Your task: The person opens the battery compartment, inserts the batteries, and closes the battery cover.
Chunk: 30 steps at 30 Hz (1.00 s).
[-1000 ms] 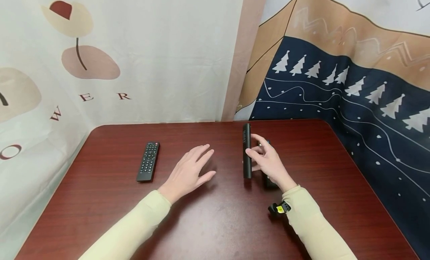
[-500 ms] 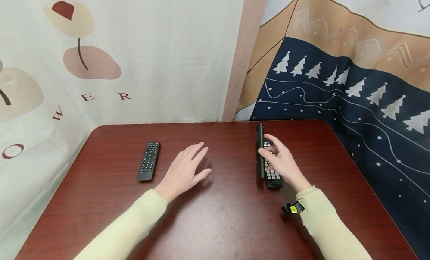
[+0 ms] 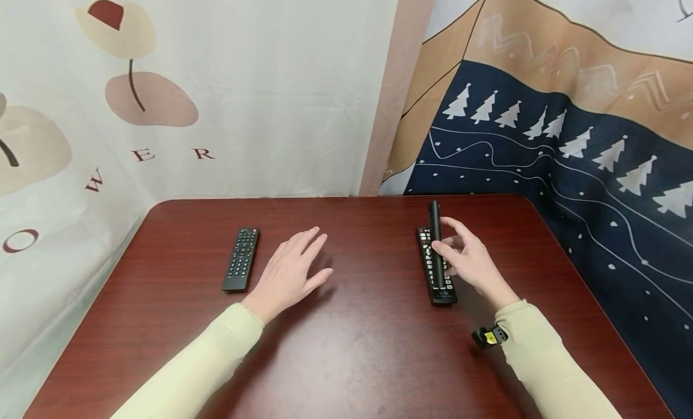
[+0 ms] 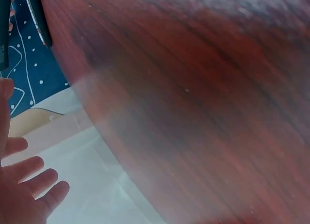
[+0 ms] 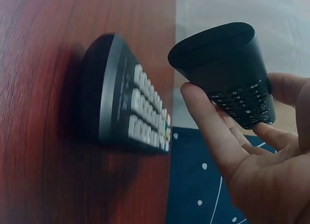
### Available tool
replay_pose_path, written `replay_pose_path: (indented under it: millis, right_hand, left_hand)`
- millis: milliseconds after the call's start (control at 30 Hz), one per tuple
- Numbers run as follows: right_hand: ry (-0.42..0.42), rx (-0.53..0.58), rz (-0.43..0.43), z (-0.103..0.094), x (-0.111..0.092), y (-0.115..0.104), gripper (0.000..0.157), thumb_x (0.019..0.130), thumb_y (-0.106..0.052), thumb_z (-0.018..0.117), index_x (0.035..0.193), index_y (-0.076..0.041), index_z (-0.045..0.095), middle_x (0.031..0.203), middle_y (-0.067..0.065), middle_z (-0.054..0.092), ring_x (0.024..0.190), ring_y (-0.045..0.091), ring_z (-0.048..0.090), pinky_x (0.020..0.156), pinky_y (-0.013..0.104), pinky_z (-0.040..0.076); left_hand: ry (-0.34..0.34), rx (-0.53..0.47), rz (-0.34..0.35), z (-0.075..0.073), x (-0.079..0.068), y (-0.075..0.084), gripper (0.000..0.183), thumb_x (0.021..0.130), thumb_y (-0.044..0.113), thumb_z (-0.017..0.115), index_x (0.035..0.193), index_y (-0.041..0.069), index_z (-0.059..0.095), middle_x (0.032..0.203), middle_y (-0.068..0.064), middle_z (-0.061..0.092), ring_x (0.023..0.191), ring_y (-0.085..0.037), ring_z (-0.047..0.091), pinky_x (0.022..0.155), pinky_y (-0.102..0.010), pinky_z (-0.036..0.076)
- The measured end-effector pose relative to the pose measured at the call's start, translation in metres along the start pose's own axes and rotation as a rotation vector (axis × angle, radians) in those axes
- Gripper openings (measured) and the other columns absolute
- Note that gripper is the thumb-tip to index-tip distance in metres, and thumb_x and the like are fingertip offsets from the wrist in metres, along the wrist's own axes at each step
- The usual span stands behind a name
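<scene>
My right hand grips a black remote control by its long sides, turned on edge, near the far right of the table. In the right wrist view the held remote is raised off the tabletop, its buttons facing the palm. Beneath it a second black remote, with white keys, lies face up; a gap shows between the two in the right wrist view. My left hand hovers over the middle of the table, fingers straight and spread, holding nothing. Its fingers also show in the left wrist view.
A third remote lies face up on the left side of the reddish-brown table. A pale printed curtain hangs behind the table, and a navy one with trees runs along the right side.
My right hand has carried its remote rightward, from beside the lying remote to over it, uncovering that one's left edge. My left hand has drifted slightly left.
</scene>
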State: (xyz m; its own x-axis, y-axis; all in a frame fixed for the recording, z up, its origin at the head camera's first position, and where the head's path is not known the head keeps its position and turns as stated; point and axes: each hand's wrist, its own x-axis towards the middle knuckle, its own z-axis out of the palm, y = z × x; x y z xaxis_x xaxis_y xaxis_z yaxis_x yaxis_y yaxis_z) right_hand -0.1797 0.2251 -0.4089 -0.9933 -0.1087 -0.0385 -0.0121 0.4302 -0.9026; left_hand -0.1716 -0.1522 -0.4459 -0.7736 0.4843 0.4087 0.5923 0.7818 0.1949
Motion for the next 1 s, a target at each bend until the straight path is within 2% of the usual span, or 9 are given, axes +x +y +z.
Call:
replay_pose_path:
  millis: [133,400,567,800,1000]
  right_hand:
    - [0.002,-0.030,0.014,-0.007,-0.001,0.002,0.063,0.103,-0.020,0.064,0.159,-0.016,0.035,0.123,0.031,0.062,0.085,0.022,0.071,0.066,0.049,0.064]
    - [0.014,-0.130,0.012,-0.021,-0.002,0.004,0.064,0.104,-0.024,0.063,0.160,-0.013,0.032,0.123,0.033,0.062,0.086,0.028,0.071,0.062,0.038,0.064]
    - [0.024,-0.190,0.033,-0.026,-0.002,0.008,0.065,0.104,-0.026,0.063,0.160,-0.012,0.033,0.122,0.032,0.062,0.082,0.026,0.072,0.062,0.039,0.064]
    - [0.051,-0.292,0.013,-0.032,-0.003,0.018,0.063,0.103,-0.026,0.064,0.157,-0.009,0.036,0.115,0.032,0.064,0.067,0.023,0.071,0.059,0.041,0.063]
    - [0.054,-0.380,0.023,-0.036,-0.006,0.025,0.061,0.103,-0.027,0.064,0.155,-0.007,0.038,0.116,0.031,0.063,0.066,0.021,0.070,0.058,0.039,0.062]
  left_hand:
    - [0.000,-0.005,-0.012,-0.001,-0.001,-0.003,0.068,0.095,0.038,0.073,0.149,0.002,0.052,0.153,-0.019,0.049,0.137,-0.038,0.049,0.110,-0.056,0.043]
    - [-0.002,-0.013,-0.039,-0.003,0.001,-0.007,0.068,0.095,0.038,0.073,0.149,0.002,0.052,0.154,-0.019,0.048,0.138,-0.039,0.048,0.111,-0.056,0.042]
    - [-0.019,-0.016,-0.064,-0.004,0.000,-0.011,0.068,0.096,0.039,0.070,0.149,0.002,0.051,0.154,-0.020,0.048,0.138,-0.040,0.047,0.111,-0.057,0.042]
    - [-0.046,-0.020,-0.104,-0.003,-0.002,-0.018,0.069,0.098,0.042,0.066,0.152,0.002,0.048,0.156,-0.019,0.045,0.141,-0.038,0.045,0.113,-0.057,0.040]
    - [-0.044,-0.014,-0.122,-0.004,-0.002,-0.022,0.069,0.098,0.042,0.066,0.151,0.001,0.049,0.154,-0.020,0.046,0.139,-0.041,0.046,0.112,-0.059,0.040]
